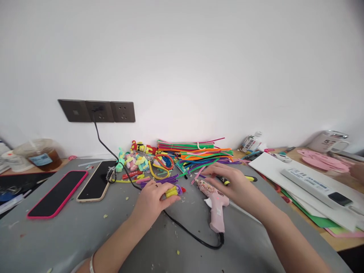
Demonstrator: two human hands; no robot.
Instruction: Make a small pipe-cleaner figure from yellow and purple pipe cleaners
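Note:
My left hand [155,197] is closed around a small yellow piece [171,192] made of fuzzy pipe cleaner, with purple and red bits at its right end. Just above a pink glue gun [217,212] hovers my right hand [229,180], fingers apart and curved, with nothing visible in them. The gun lies on the grey mat, nozzle pointing up and left, its black cord running from the handle under my left hand. By my right fingertips is a pink pipe cleaner [198,175]. Partly hidden behind that hand lies a yellow and black tool [250,178].
Bundles of coloured pipe cleaners [199,151] lie along the wall, beside finished fuzzy figures [136,161]. Two phones [58,195] rest at left; the cord [99,138] climbs to a wall socket [99,112]. Papers [298,189] carry a white device [315,185] at right, near another person's hand [357,171].

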